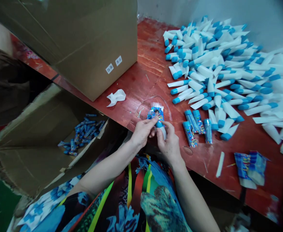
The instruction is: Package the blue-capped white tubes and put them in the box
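Note:
At the table's front edge, my left hand [142,131] pinches a blue printed plastic wrapper [157,111] with colourful pictures. My right hand [169,141] is closed round a white tube with a blue cap [160,125], whose capped end is at the wrapper's mouth. How far the tube sits inside the wrapper is hidden by my fingers. Right of my hands, several wrapped blue tubes [191,124] lie in a small group. Beyond them spreads a large heap of white tubes with blue caps [211,64].
A tall cardboard box [95,48] stands on the red table [151,74] at left. Below, an open carton [30,161] holds several blue wrapped pieces [83,132]. Crumpled white paper [117,96], a white strip [220,164] and flat blue wrappers [250,167] lie on the table.

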`<action>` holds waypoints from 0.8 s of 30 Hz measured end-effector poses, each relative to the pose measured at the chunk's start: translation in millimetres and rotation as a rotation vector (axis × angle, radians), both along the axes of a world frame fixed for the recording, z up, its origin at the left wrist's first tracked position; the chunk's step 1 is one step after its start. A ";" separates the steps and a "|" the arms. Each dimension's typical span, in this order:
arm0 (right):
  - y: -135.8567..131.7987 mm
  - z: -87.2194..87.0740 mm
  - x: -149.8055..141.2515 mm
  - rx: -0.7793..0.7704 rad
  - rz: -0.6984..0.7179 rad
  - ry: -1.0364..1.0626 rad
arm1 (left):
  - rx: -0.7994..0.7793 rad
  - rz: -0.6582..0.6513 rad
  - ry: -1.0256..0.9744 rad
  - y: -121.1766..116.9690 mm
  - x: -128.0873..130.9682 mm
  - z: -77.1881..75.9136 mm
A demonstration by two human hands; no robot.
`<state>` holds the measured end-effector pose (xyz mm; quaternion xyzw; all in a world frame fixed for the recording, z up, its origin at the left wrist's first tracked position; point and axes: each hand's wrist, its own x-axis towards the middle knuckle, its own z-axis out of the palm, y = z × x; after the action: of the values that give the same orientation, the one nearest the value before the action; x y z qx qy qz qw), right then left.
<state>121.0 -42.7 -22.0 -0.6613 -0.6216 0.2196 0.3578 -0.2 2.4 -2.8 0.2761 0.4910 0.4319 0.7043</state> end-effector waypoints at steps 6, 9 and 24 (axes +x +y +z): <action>5.2 11.6 7.0 -0.013 -0.001 0.049 | 0.042 -0.024 0.009 -7.4 -0.2 6.0; 4.7 11.3 9.3 -0.019 0.041 0.063 | 0.015 -0.046 -0.034 -2.3 -4.1 5.8; 6.1 -0.8 11.1 -0.040 -0.044 0.392 | -0.111 0.039 -0.269 16.3 -13.0 6.7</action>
<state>132.2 -36.6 -22.8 -0.6261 -0.5210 0.3487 0.4637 -13.2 18.7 4.0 0.1665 0.4208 0.4508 0.7694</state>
